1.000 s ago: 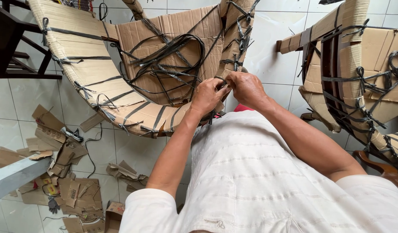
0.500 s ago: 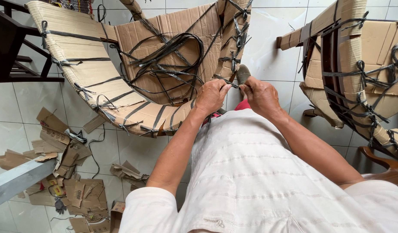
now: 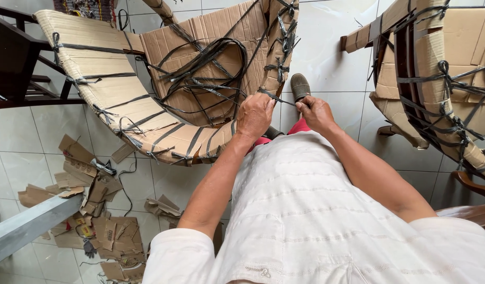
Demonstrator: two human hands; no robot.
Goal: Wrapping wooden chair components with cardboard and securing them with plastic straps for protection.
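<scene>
Torn cardboard scraps (image 3: 90, 210) lie scattered on the white tiled floor (image 3: 21, 137) at the far left, beside a cardboard-wrapped chair piece (image 3: 148, 89) bound with dark plastic straps. At that piece's right edge the person's left hand (image 3: 254, 114) is closed around a dark strap (image 3: 274, 96) that runs taut across the short gap to the right hand (image 3: 316, 112), which pinches the strap's other end just below a grey shoe (image 3: 300, 86). Further right, well apart from both hands, stands a second cardboard-wrapped piece (image 3: 442, 73), strapped in the same way.
</scene>
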